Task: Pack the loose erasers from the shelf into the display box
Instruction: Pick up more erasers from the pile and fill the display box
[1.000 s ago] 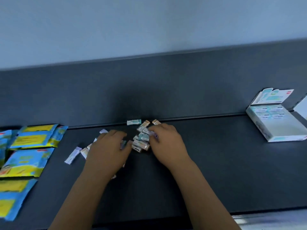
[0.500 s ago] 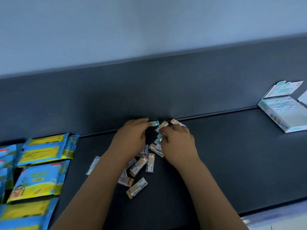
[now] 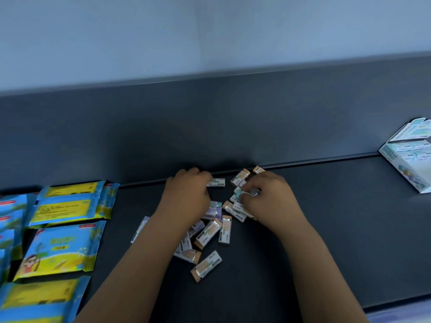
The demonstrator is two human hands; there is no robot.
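Observation:
Several small loose erasers [image 3: 208, 233] in white, tan and purple sleeves lie scattered mid-shelf. My left hand [image 3: 186, 198] reaches to the back ledge, its curled fingertips pinching the left end of a green-labelled eraser [image 3: 218, 182]. My right hand [image 3: 271, 201] is curled over the right side of the pile and grips a small bunch of erasers [image 3: 246, 195]. The white display box [image 3: 404, 167] stands open at the far right edge, cut off by the frame, with some erasers inside.
Blue and yellow packets [image 3: 63, 248] lie spread along the left of the dark shelf [image 3: 326, 241]. A raised dark back panel [image 3: 210, 122] runs behind the erasers. The shelf's front edge crosses the lower right corner.
My left hand has left the pile's left side and reached back to the green-labelled eraser at the ledge. My right hand has stayed on its bunch. The view has shifted left.

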